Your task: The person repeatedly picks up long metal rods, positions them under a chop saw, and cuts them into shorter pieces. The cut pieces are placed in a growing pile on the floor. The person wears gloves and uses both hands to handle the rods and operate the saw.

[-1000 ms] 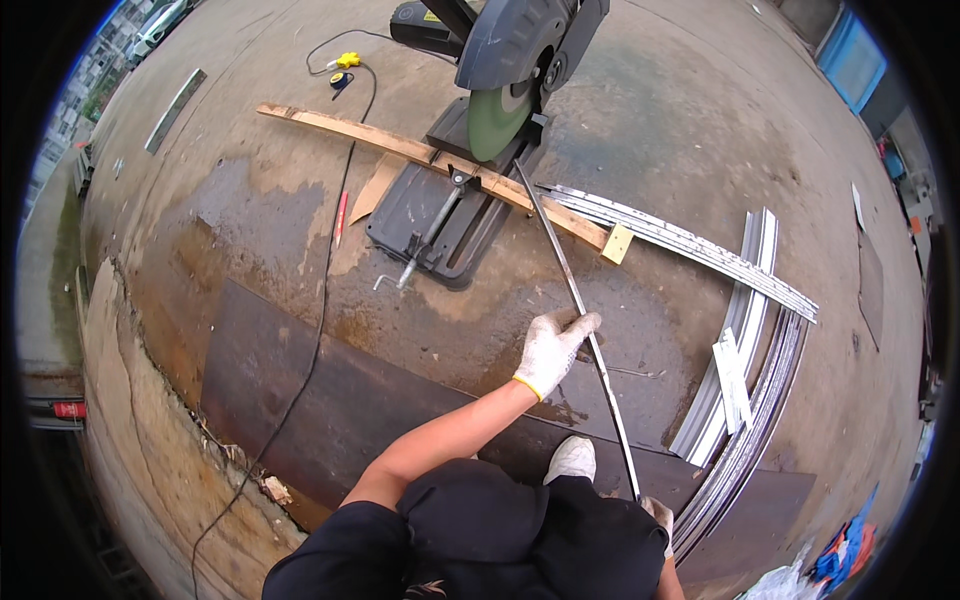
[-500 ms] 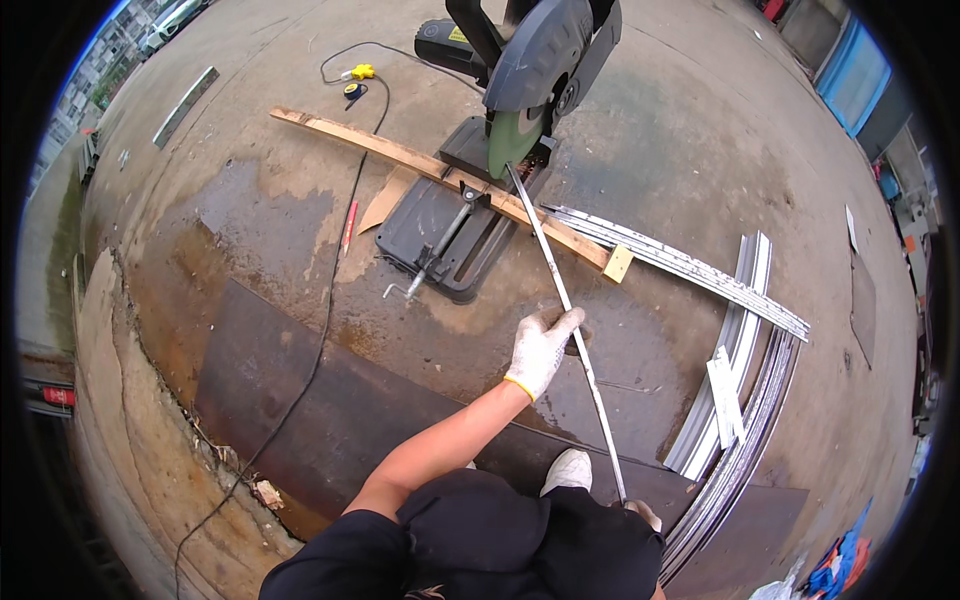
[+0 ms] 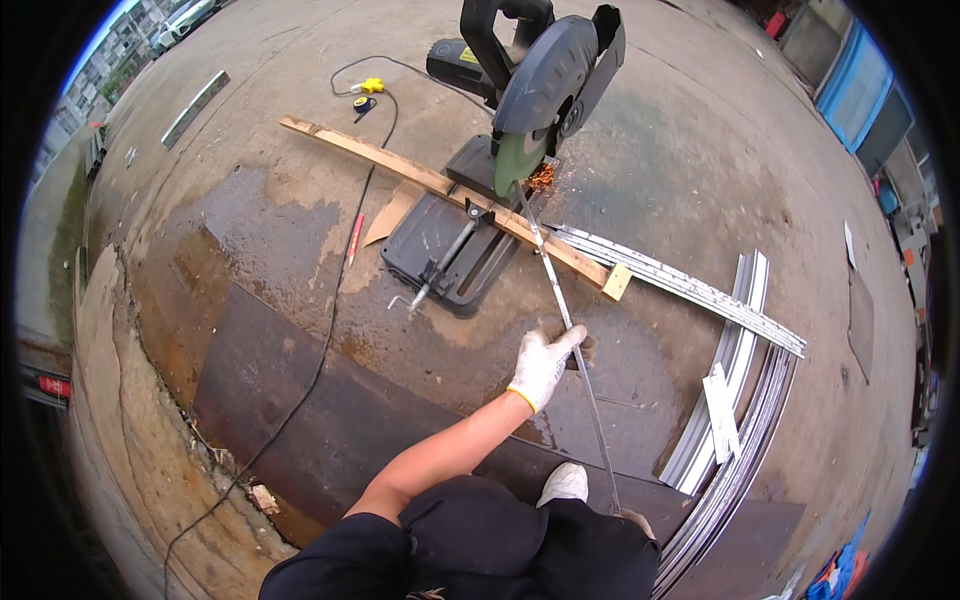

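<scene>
A long thin metal strip (image 3: 556, 284) slants from my body up to the chop saw (image 3: 545, 85), its far end at the green blade guard (image 3: 518, 163). Orange sparks (image 3: 541, 177) glow just right of that guard. My left hand (image 3: 541, 368), in a white glove with a yellow cuff, is closed around the strip's middle. At the strip's near end is my right hand (image 3: 637, 522), mostly hidden by my dark clothing, so its fingers do not show. A wooden batten (image 3: 400, 170) lies across the saw's black base (image 3: 432, 250), beside the clamp screw (image 3: 440, 262).
White metal profiles (image 3: 690, 285) and bundled strips (image 3: 735, 460) lie at the right. A dark sheet (image 3: 300, 380) covers the ground before me. A black cable (image 3: 325, 350) runs along the left, near a red marker (image 3: 356, 238), a yellow plug (image 3: 371, 85) and a tape measure (image 3: 363, 104).
Orange sparks have grown bright beside the blade guard. The saw and ground sit slightly lower in view. My left hand keeps its hold on the strip.
</scene>
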{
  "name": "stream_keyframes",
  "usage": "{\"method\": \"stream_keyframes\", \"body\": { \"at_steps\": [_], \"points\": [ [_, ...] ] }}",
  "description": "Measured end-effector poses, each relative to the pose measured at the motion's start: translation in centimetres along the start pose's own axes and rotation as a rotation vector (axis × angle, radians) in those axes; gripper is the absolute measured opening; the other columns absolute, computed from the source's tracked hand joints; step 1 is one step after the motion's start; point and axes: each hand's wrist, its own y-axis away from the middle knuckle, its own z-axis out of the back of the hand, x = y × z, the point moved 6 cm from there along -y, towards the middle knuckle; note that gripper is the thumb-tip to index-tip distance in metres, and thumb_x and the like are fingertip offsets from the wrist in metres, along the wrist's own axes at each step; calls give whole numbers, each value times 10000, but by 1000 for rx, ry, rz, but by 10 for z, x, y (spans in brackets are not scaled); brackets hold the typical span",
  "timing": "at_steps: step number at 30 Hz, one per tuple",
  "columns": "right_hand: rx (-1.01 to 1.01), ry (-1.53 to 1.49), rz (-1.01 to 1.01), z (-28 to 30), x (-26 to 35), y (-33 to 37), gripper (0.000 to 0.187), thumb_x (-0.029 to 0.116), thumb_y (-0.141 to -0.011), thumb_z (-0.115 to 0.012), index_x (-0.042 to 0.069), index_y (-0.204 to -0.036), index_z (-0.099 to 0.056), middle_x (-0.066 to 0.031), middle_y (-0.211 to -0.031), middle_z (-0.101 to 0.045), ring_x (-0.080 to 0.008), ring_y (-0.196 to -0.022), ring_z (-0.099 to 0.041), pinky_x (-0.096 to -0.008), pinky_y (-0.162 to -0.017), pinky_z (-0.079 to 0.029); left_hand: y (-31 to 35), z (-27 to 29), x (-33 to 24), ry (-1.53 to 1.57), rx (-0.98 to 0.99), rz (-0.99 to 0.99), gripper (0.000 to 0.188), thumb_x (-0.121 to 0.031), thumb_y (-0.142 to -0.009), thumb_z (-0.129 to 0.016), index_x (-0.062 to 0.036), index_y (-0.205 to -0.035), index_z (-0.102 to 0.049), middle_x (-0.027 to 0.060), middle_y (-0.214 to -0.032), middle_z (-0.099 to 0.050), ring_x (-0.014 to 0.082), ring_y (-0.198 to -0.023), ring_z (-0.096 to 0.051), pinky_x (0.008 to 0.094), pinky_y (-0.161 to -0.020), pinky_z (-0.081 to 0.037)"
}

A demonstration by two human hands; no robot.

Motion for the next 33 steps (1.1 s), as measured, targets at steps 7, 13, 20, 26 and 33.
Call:
{"method": "stream_keyframes", "body": {
  "at_steps": [7,13,20,26,33],
  "points": [
    [-5,79,43,3,-2,-7,231,-29,-702,-833,0,-885,-695,-58,-726,-670,-121,-696,-625,-279,-659,-507,4,-2,0,28,-11,29,217,-177,-963,-676,10,-1069,-649,130,-930,-721,214,-769,-718,368,-689,-626],
    [-33,-29,27,5,-13,-9,248,-19,-699,-850,12,-879,-682,-44,-740,-665,-116,-696,-616,-273,-652,-500,4,-5,-1,31,-10,50,231,-183,-972,-665,14,-1089,-635,138,-943,-722,219,-776,-720,374,-695,-627],
    [61,123,-9,1,11,-4,158,29,-765,-808,9,-881,-703,-35,-727,-674,-109,-706,-620,-277,-659,-507,1,-1,-4,20,16,9,201,-173,-961,-683,10,-1038,-651,130,-897,-729,194,-732,-720,337,-641,-619],
    [126,285,-23,-8,37,1,141,64,-802,-777,-5,-918,-739,-56,-751,-698,-128,-717,-643,-284,-698,-522,-3,3,-18,-242,-67,-83,194,-158,-933,-722,20,-978,-663,114,-811,-710,186,-659,-690,323,-580,-590],
    [236,271,63,0,-7,-25,243,70,-745,-840,20,-952,-722,-42,-756,-665,-114,-690,-614,-285,-677,-518,-5,-3,-7,-22,41,-44,172,-169,-979,-655,-2,-1015,-637,119,-830,-704,199,-677,-683,358,-658,-597]
  ]
}}
